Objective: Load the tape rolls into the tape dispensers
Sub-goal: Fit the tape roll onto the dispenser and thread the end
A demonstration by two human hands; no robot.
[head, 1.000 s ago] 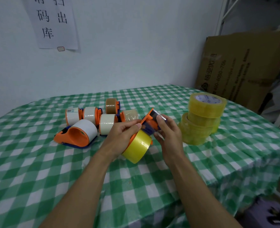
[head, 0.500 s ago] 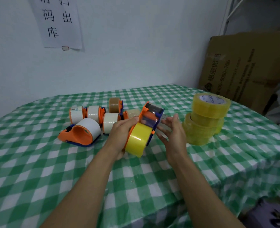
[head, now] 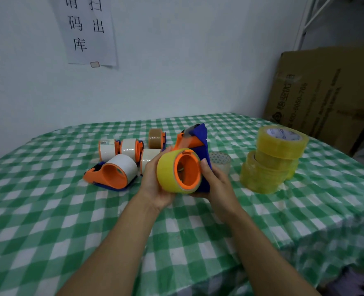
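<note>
Orange-bodied loaded dispensers (head: 112,175) with white rolls lie just left of the left hand (head: 152,184), which holds the yellow roll (head: 168,176) seated on the hub of the held dispenser (head: 201,135). The right hand (head: 218,184) grips that dispenser's blue side from below. A clear roll (head: 221,160) sits just beyond its knuckles, a stack of yellow rolls (head: 273,159) well to its right. If the roll is not pushed fully home, it may slide off the hub once either hand loosens.
</note>
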